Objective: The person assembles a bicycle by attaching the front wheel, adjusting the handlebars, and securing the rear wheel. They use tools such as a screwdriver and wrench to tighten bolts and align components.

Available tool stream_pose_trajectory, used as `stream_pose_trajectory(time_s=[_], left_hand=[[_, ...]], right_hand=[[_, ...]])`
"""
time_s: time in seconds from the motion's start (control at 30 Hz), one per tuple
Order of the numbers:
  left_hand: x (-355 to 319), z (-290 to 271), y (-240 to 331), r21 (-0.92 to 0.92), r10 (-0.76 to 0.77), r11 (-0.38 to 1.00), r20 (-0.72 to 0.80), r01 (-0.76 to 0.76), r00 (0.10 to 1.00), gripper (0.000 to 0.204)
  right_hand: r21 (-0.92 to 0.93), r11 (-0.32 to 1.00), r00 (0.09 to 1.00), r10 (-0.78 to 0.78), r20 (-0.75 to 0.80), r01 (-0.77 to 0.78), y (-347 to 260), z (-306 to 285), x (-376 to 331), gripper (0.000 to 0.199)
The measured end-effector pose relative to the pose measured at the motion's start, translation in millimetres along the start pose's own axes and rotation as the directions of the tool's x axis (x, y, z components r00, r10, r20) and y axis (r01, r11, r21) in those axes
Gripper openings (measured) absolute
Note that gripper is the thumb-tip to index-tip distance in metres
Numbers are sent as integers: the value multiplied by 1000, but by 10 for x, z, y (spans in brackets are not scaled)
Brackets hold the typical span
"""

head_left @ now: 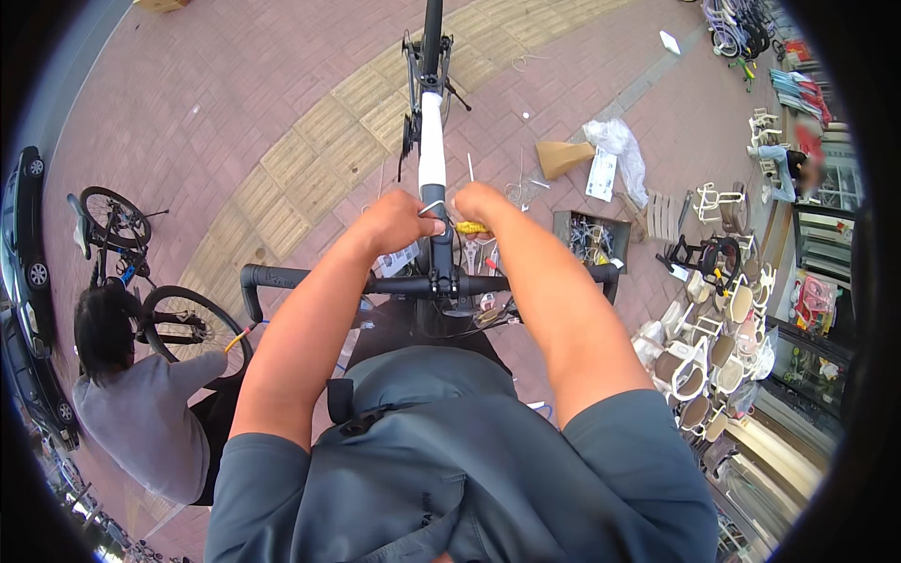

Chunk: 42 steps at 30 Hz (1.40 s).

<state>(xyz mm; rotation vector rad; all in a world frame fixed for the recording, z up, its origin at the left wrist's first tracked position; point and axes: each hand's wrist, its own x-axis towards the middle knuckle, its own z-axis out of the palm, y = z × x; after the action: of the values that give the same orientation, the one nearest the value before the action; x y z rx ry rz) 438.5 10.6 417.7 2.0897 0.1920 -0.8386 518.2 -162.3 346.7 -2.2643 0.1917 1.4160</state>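
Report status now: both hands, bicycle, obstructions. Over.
Left hand at straight dark bicycle frame tube with white section, grip unclear. Right hand closed on small yellow tool, partly hidden. No obstruction visible around either hand.

The frame tube (432,141) is showing white along its upper length and dark grey below, the tool handle (470,227) is registering yellow, the handlebar (282,278) is presenting black, and the pavement (216,75) is displaying pinkish-red brickwork crossed by a yellowish-tan tiled band (310,141).

Slate-grey shirt (385,488) — short, loose sleeves (633,446) — small dark lettering (427,509).
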Motion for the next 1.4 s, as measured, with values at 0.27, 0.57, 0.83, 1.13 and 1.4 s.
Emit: stream_pose_trajectory(time_s=[0.27,0.57,0.83,1.13,1.4], left_hand=[[22,82,-97,-45,49,998,0,-49,999,35],[13,47,-97,-29,62,998,-5,-62,998,36],[27,50,-123,52,74,996,-7,-74,997,34],[23,54,-181,-12,35,999,1,-35,999,33],[57,8,-171,-42,22,999,38,-20,999,29]], right_hand=[[-240,920,779,-390,-491,309,192,230,-474,65],[-735,494,579,-798,-170,465,638,122,-569,61],[-775,64,283,-947,152,629,611,-53,-84,12],[-588,21,209,-944,254,809,596,-46,162,10],[-479,187,394,-837,379,858,519,-102,136,11]])
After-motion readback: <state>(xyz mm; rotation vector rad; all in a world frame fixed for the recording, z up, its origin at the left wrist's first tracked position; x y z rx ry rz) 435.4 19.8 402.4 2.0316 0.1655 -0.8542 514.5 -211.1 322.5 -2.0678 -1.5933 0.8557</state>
